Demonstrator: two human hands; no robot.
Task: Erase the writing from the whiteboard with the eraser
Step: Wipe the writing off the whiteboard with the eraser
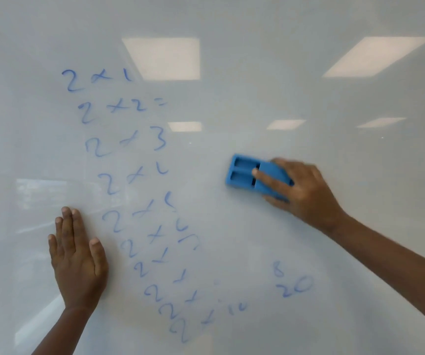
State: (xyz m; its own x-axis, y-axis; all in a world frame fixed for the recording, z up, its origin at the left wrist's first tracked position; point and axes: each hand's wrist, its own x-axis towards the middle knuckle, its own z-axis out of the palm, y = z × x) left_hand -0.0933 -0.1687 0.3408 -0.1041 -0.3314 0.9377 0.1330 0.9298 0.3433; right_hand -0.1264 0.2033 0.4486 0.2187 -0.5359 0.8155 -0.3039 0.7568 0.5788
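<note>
The left hand [77, 260] lies flat and released on the whiteboard [257, 239], steadying. The right hand [302, 189] grasps the blue eraser [253, 175], pressed to the board right of the blue writing [129, 180]. Flat, overlapping strokes leftward should clear it best. The hand blurs; the board's edges are cut off.

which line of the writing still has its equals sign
The second line from the top, "2 x 2 =". Every other line stops short, with no equals sign left.
</note>
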